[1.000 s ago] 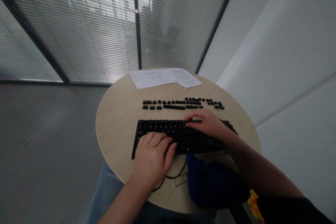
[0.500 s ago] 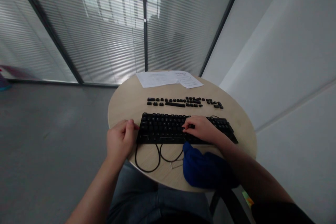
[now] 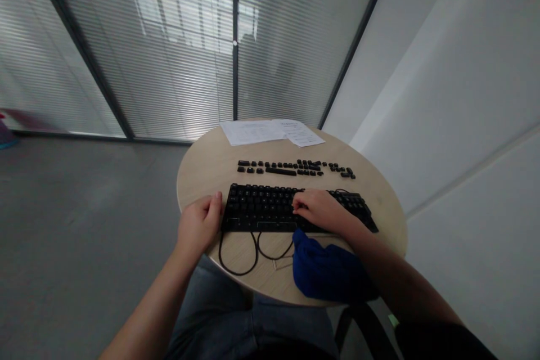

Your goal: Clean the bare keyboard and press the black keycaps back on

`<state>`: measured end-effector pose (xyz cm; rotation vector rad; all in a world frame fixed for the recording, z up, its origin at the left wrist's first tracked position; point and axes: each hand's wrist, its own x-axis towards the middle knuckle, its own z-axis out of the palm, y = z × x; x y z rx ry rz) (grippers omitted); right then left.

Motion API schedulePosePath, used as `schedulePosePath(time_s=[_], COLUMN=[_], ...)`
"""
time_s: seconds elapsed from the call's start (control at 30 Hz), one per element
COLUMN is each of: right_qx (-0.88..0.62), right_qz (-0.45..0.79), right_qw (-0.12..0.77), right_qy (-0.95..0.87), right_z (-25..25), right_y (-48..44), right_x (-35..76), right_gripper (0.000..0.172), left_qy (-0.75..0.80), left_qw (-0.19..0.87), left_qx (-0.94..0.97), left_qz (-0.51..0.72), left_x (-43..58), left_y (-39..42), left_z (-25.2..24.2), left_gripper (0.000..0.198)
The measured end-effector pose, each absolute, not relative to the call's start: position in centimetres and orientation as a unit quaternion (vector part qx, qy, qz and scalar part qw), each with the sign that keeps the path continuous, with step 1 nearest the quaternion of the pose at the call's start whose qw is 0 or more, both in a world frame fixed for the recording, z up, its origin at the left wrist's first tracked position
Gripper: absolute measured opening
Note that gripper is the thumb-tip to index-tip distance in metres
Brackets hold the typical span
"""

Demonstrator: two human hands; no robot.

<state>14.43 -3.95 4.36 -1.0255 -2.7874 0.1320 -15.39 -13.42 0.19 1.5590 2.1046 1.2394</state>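
Observation:
A black keyboard [image 3: 261, 205] lies across the round table, with keys lacking along its near edge. My left hand [image 3: 201, 219] is curled at the keyboard's left end, thumb up; whatever its fingers hold there is hidden. Over the right-middle part of the keys rests my right hand [image 3: 318, 208], fingers pinched together and pointing left; anything between the fingertips is too small to make out. Beyond the keyboard, loose black keycaps [image 3: 280, 171] lie in two rough rows, a long bar among them.
White papers [image 3: 253, 131] lie at the far edge of the round table [image 3: 198, 169]. Close to me are a blue cloth [image 3: 324, 273], looped black cable [image 3: 238, 274] and a small pale tool [image 3: 275, 265]. Blinds and a white wall stand behind.
My left hand has shifted slightly right, closer against the keyboard's left end, its thumb more upright. The view has moved a little. My right hand stays at nearly the same keys.

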Motion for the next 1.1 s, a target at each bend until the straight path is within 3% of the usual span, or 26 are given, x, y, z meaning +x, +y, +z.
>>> schedulePosePath(time_s=[0.37,0.8,0.87,0.97,1.1], right_qx=[-0.299,-0.344,-0.349,-0.396,-0.474], right_qz=[0.039,0.040,0.071,0.118,0.086], right_qw=[0.112,0.034,0.063,0.177,0.303], right_qy=[-0.947,-0.938,-0.932,-0.893,-0.823], right_z=[4.0,4.6,4.4,4.1,4.1], right_y=[-3.7,-4.4,-4.1,-2.6,1.1], right_x=[14.7,15.0,15.3,16.6,19.4], right_gripper=[0.004,0.016,0.018,0.024,0.030], left_qy=[0.738,0.733,0.731,0.730,0.736], left_qw=[0.121,0.109,0.107,0.108,0.110], left_qx=[0.535,0.546,0.550,0.557,0.558], left_qz=[0.393,0.392,0.389,0.381,0.366], left_x=[-15.1,-15.0,-14.9,-14.9,-15.0], left_y=[-13.5,-13.5,-13.5,-13.5,-13.5], left_z=[0.4,0.5,0.7,0.8,0.7], left_gripper=[0.054,0.052,0.052,0.051,0.051])
